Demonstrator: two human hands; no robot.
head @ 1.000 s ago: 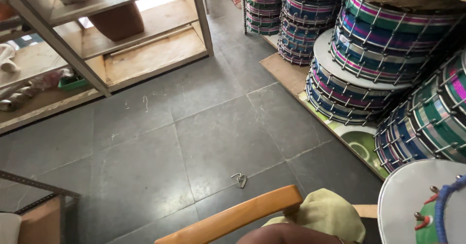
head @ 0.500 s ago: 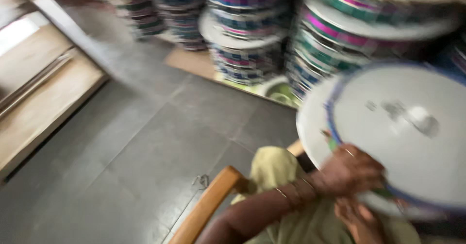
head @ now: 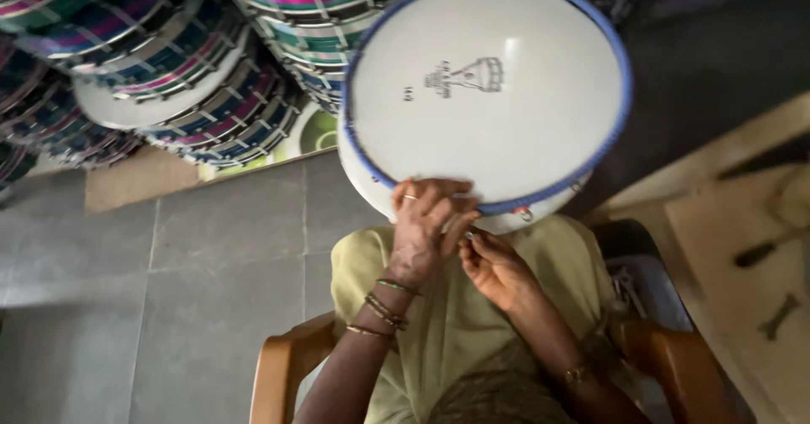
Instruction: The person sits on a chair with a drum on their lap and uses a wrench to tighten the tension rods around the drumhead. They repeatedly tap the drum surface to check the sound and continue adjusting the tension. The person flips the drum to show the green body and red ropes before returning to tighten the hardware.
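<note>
While stacked striped drums (head: 169, 78) fill the upper left, cut off by the frame edge, the left hand (head: 426, 226) clamps its fingers over the lower rim of a white drum (head: 485, 95) with blue edging, resting on the lap. Just beside it, the right hand (head: 498, 268) pinches something tiny at the rim; too small to identify. Wooden chair arms (head: 278, 373) are partly hidden. Dark tools (head: 772, 251) at right are blurred.
</note>
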